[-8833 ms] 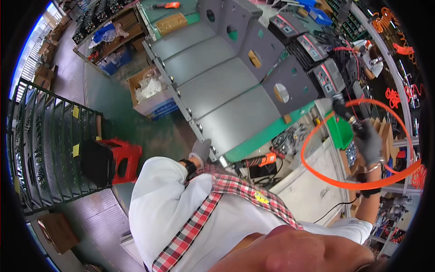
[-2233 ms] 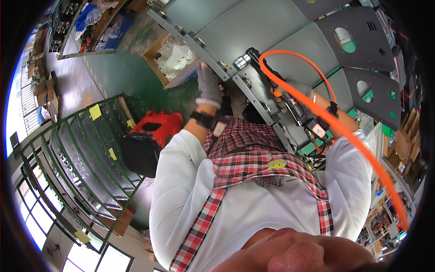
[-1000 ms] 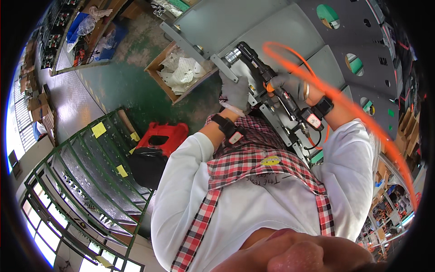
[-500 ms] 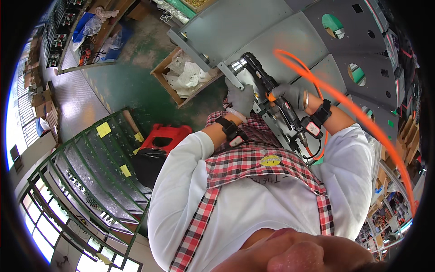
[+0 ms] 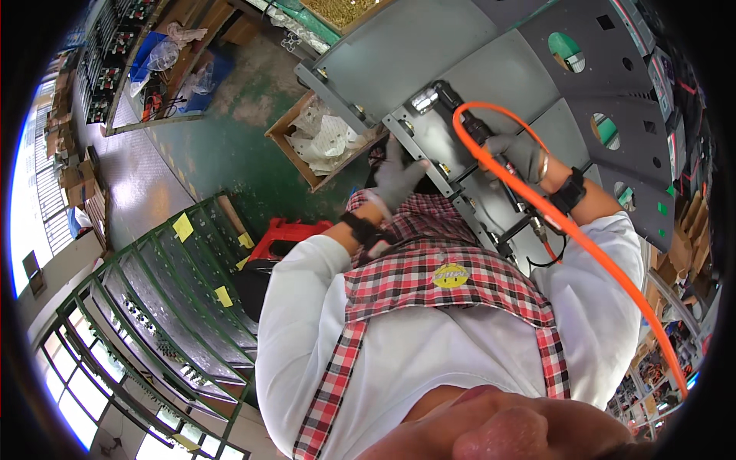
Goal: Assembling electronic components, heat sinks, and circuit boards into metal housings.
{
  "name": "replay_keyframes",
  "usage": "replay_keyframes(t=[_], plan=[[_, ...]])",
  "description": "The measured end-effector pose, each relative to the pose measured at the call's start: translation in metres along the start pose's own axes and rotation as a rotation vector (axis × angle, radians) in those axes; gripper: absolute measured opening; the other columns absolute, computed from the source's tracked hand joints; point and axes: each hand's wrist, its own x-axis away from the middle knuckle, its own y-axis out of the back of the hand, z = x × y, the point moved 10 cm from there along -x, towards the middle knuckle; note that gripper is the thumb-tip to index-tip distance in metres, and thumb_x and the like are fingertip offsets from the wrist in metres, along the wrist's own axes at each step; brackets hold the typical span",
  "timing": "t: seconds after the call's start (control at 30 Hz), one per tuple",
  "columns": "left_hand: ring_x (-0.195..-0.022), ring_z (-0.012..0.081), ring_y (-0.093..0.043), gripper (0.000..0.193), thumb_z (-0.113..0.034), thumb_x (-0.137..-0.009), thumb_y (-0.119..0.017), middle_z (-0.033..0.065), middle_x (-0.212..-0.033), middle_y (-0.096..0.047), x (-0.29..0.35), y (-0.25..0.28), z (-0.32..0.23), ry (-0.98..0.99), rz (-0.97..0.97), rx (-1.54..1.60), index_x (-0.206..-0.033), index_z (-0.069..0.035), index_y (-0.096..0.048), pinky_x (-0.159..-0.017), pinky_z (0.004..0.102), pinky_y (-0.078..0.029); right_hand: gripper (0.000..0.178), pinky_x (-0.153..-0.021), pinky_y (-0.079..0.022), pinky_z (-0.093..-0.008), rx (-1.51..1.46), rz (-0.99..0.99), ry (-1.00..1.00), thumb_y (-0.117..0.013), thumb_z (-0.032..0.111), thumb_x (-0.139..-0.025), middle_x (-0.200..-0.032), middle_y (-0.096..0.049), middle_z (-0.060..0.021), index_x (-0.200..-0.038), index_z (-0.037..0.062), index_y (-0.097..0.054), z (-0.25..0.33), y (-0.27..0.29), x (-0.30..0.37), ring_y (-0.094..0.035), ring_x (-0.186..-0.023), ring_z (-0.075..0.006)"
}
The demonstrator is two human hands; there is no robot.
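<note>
A: Working from the grey metal panel (image 5: 452,165), what lies off to its left?

B: A cardboard box (image 5: 326,142) of white wrapping on the green floor, just left of the panel's lower edge. Nearer us, left again, stands a green wire rack (image 5: 176,299) with yellow tags, and a red stool (image 5: 287,234) between rack and panel.

A: And our hands?

B: Our left hand (image 5: 399,172), gloved in grey, lies flat against the panel's near edge with fingers spread, steadying it and closed on nothing. Our right hand (image 5: 517,153), gloved too, is wrapped fully round the black pneumatic driver (image 5: 464,123), whose nose meets the panel's face near its upper end. An orange air hose (image 5: 583,245) loops from the tool down past the panel's right side.

A: How do we do this well?

B: We judge it best to keep the driver square to the panel (a tilted bit slips), press the left palm firmly, and keep the hose off our wrist.
</note>
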Motion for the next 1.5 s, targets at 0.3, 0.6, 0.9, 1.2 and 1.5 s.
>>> replay_keyframes(t=[0.3, 0.6, 0.9, 1.2, 1.5], plan=[[-0.079, 0.0141, -0.050, 0.041, -0.040, -0.083, -0.048, 0.0036, -0.085, -0.051, -0.083, 0.110, -0.055, -0.629, -0.456, -0.444, -0.098, -0.003, -0.049, -0.068, 0.0299, -0.042, 0.020, -0.047, -0.046, -0.0283, -0.002, 0.073, 0.031, -0.054, 0.023, -0.071, -0.061, -0.049, -0.0053, -0.074, 0.0042, -0.049, 0.037, -0.027, -0.036, -0.047, -0.047, -0.0136], [-0.076, 0.0139, -0.043, 0.045, -0.039, -0.078, -0.052, 0.0039, -0.086, -0.048, -0.113, 0.068, 0.006, 0.138, -0.324, 0.781, -0.104, -0.002, -0.046, -0.070, 0.0286, -0.038, 0.017, -0.045, -0.046, -0.0330, -0.047, 0.138, -0.069, -0.056, 0.017, -0.067, -0.060, -0.050, -0.0081, -0.071, 0.0023, -0.050, 0.029, -0.039, -0.068, -0.051, -0.048, -0.0164], [-0.066, 0.0117, -0.040, 0.032, -0.031, -0.079, -0.052, 0.0019, -0.074, -0.046, -0.116, 0.069, -0.002, 0.028, -0.384, 0.742, -0.093, -0.002, -0.047, -0.060, 0.0270, -0.036, 0.022, -0.057, -0.046, -0.0271, 0.200, 0.063, -0.002, -0.056, 0.020, -0.069, -0.069, -0.056, -0.0083, -0.079, 0.0002, -0.056, 0.019, -0.015, -0.076, -0.054, -0.060, -0.0143], [-0.061, 0.0127, -0.042, 0.030, -0.030, -0.079, -0.050, 0.0027, -0.070, -0.048, -0.106, 0.075, -0.022, 0.035, -0.485, 0.621, -0.089, -0.001, -0.047, -0.055, 0.0293, -0.037, 0.022, -0.059, -0.047, -0.0279, 0.204, 0.087, 0.030, -0.053, 0.017, -0.070, -0.072, -0.057, -0.0080, -0.081, -0.0015, -0.056, 0.022, -0.023, -0.070, -0.055, -0.059, -0.0156], [-0.070, 0.0193, -0.050, 0.041, -0.033, -0.078, -0.052, 0.0099, -0.081, -0.054, -0.106, 0.105, -0.053, -0.045, -0.521, 0.393, -0.099, 0.002, -0.046, -0.064, 0.0321, -0.041, 0.021, -0.048, -0.047, -0.0268, 0.170, 0.043, 0.128, -0.054, 0.019, -0.068, -0.065, -0.054, -0.0083, -0.078, -0.0002, -0.054, 0.074, -0.018, -0.061, -0.053, -0.052, -0.0153]])
